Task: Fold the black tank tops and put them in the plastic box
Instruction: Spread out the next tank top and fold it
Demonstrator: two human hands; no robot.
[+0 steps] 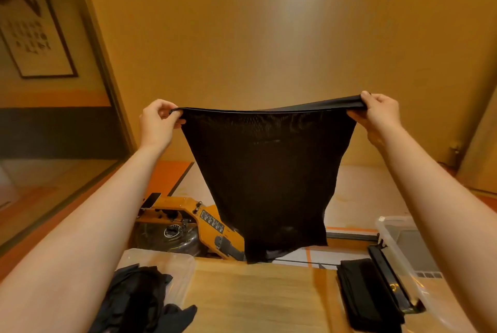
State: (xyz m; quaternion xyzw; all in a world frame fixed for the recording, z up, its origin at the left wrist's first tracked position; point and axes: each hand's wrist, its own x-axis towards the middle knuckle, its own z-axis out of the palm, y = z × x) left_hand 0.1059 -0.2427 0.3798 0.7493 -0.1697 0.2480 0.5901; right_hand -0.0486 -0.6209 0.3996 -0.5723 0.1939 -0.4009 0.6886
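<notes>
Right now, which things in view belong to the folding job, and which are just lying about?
Job: tank top, pinched at its top edge by left hand and right hand; unfolded black pile; folded black stack; plastic box.
Lying about: orange machine; framed picture.

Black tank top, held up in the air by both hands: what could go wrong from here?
The black tank top hangs only from pinches by the left hand and right hand; one slip could drop a corner. Its lower edge hangs near the far edge of the table, so it might catch on the orange machine beyond when lowered.
</notes>
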